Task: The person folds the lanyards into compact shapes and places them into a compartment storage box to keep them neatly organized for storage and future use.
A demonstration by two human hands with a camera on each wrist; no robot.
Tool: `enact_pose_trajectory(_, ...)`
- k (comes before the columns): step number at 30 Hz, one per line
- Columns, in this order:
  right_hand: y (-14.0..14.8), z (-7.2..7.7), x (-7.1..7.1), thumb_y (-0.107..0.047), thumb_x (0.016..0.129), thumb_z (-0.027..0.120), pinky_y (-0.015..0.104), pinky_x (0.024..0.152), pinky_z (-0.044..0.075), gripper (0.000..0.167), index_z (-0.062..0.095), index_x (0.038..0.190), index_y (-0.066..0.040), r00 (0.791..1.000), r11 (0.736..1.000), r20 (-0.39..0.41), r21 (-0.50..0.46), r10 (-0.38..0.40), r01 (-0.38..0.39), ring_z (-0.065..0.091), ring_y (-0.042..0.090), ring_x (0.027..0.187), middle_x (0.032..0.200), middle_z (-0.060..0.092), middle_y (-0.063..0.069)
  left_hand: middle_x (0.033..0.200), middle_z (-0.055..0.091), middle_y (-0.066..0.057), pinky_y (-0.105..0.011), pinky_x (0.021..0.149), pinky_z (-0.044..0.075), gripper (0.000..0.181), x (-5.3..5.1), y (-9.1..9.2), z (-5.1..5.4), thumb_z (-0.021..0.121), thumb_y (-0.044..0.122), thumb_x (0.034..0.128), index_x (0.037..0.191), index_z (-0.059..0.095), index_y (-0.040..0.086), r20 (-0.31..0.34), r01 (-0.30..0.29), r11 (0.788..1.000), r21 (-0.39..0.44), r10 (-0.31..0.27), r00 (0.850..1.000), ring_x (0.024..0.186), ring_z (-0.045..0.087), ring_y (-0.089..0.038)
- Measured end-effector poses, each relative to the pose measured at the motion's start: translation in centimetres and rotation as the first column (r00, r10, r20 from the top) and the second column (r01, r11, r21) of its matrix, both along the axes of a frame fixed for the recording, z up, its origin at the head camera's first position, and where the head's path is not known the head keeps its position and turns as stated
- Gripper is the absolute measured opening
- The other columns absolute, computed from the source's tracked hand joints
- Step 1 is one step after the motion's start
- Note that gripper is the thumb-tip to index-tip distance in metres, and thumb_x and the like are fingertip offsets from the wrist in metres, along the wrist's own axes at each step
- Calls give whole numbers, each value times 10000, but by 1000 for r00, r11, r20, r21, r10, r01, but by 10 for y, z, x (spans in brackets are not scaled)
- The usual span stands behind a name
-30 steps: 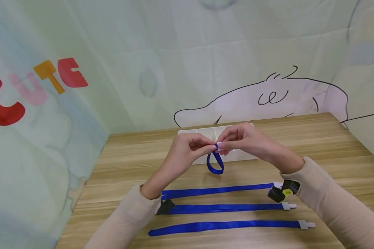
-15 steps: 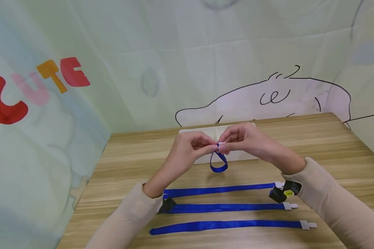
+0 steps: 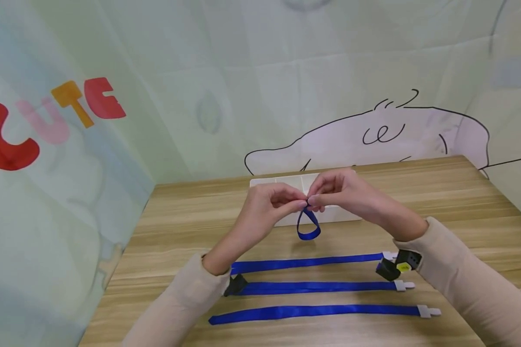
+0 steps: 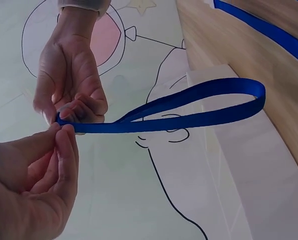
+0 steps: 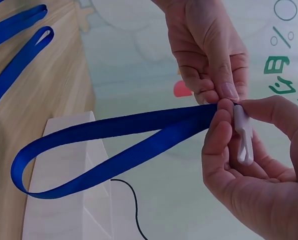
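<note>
Held strap: a blue loop (image 3: 309,236) is held up over the desk (image 3: 191,212), in front of the white tray (image 3: 343,215); its closed end is hung below the fingers, and its two ends are brought together between the hands.
Strap's clip: a white clip (image 5: 243,137) is seen in the right wrist view at the joined end, partly covered by fingers.
Left hand: the joined end of the loop is pinched by the left hand (image 3: 262,207), thumb against fingers.
Right hand: the clip is held by the right hand (image 3: 347,195) between thumb and curled fingers, the fingertips set close against those of the other hand.
Straps on desk: a far strap (image 3: 308,263), a middle strap (image 3: 321,287) and a near strap (image 3: 330,310) are laid out left to right, roughly parallel and apart, each with a white fitting at the right end.
Tray: it is placed at the far edge, divided into compartments and partly hidden by the hands.
Backdrop: the printed cloth (image 3: 226,96) is marked with coloured letters (image 3: 71,99) at left.
</note>
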State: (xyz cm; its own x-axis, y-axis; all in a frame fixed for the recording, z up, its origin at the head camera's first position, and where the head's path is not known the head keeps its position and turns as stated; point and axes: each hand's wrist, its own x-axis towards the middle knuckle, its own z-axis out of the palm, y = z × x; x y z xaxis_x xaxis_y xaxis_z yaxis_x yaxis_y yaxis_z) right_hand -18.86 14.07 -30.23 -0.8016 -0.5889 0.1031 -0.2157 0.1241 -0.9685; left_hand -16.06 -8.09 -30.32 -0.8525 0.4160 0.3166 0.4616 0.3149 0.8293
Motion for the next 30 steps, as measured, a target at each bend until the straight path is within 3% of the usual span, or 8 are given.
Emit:
enact_pose_trajectory(7, 5, 0, 0, 20, 941, 630, 332, 788, 574, 72, 648, 962, 86, 998, 997, -7, -21, -69, 68, 653, 249, 765, 829, 719, 99, 1033, 721, -23, -270, 799, 577, 286, -2, -1, -7, 795, 136, 867, 1127, 698, 66, -51, 54, 998, 37, -52, 997, 879, 684, -112)
enact_pose_trajectory(14, 7, 6, 3, 19, 944, 629, 320, 775, 576, 56, 662, 939, 64, 997, 996, 2, -50, -78, 78, 651, 218, 757, 828, 721, 95, 1109, 673, 39, -364, 867, 560, 547, -4, -6, -19, 889, 195, 771, 1249, 631, 128, -54, 44, 999, 21, -43, 998, 990, 631, -132)
enact_pose_trajectory(21, 10, 11, 6, 29, 951, 623, 311, 760, 575, 83, 691, 922, -8, 997, 991, 10, -108, -80, 80, 650, 225, 761, 828, 719, 97, 1182, 680, -29, -329, 920, 533, 564, -7, -9, -36, 895, 223, 764, 1250, 638, 97, -19, 57, 997, -54, -58, 998, 1026, 628, -108)
enact_pose_trajectory(26, 12, 16, 9, 26, 957, 622, 311, 760, 573, 102, 702, 923, -29, 997, 986, 19, -153, -72, 74, 650, 219, 757, 830, 719, 100, 1133, 696, -39, -415, 945, 528, 533, -8, -6, -50, 893, 214, 766, 1217, 650, 65, 26, 64, 993, -99, -61, 998, 1044, 647, -209)
enact_pose_trajectory(30, 14, 21, 11, 31, 959, 617, 302, 743, 571, 117, 709, 922, -31, 998, 979, 21, -192, -60, 63, 648, 211, 748, 822, 717, 100, 1043, 720, -85, -471, 939, 530, 409, -9, -4, -55, 866, 152, 794, 1133, 674, 27, 40, 71, 991, -113, -66, 997, 979, 668, -204)
